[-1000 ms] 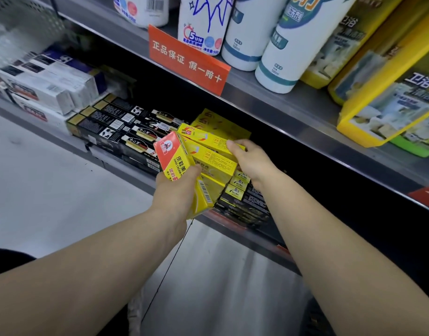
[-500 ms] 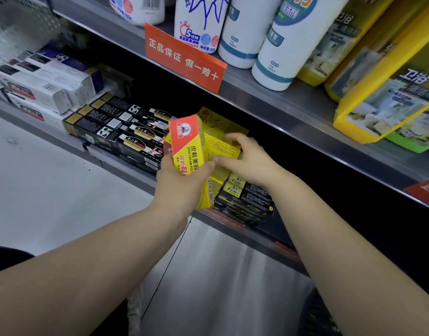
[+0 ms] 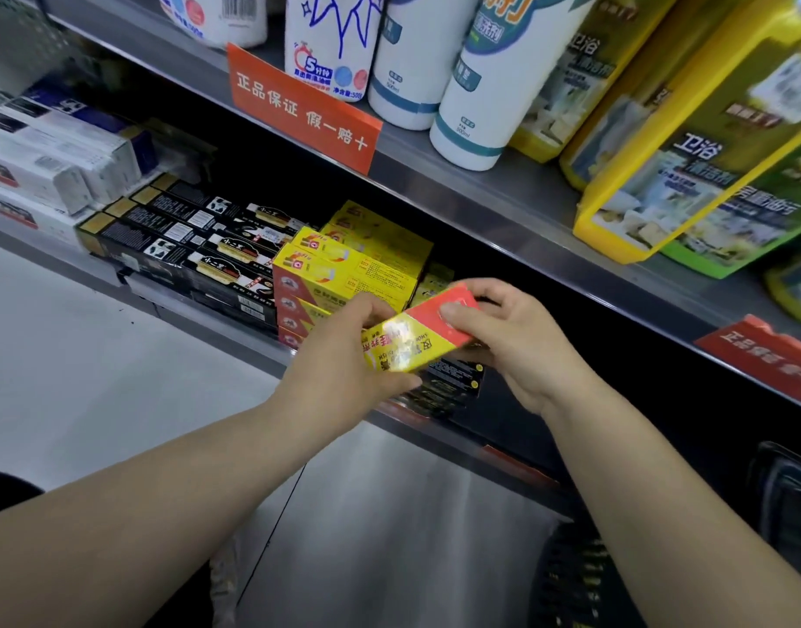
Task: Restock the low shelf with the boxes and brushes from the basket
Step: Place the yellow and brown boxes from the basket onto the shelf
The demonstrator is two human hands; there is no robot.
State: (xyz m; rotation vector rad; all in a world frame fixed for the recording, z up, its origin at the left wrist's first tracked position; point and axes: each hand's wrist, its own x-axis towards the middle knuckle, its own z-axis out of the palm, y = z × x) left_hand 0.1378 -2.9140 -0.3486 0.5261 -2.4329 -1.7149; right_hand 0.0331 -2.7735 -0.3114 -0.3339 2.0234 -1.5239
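Both hands hold one yellow and red box [image 3: 412, 337] in front of the low shelf [image 3: 235, 324]. My left hand [image 3: 344, 360] grips its yellow end from below. My right hand [image 3: 511, 337] pinches its red end, thumb on top. The box lies nearly flat, lengthwise left to right. Behind it a stack of matching yellow boxes [image 3: 344, 269] sits on the low shelf. Under the held box lie black and yellow boxes [image 3: 453, 383]. Part of a dark basket [image 3: 575, 577] shows at the bottom right.
Black boxes [image 3: 199, 247] and white boxes [image 3: 58, 160] fill the shelf's left part. The upper shelf [image 3: 480, 197] overhangs close above with white bottles [image 3: 480, 92], yellow packs [image 3: 706, 142] and an orange label [image 3: 299, 106]. Pale floor [image 3: 72, 378] lies left.
The box has turned from upright in my left hand to flat and moved right. My right hand has taken hold of its red end. The stack on the shelf stands uncovered.
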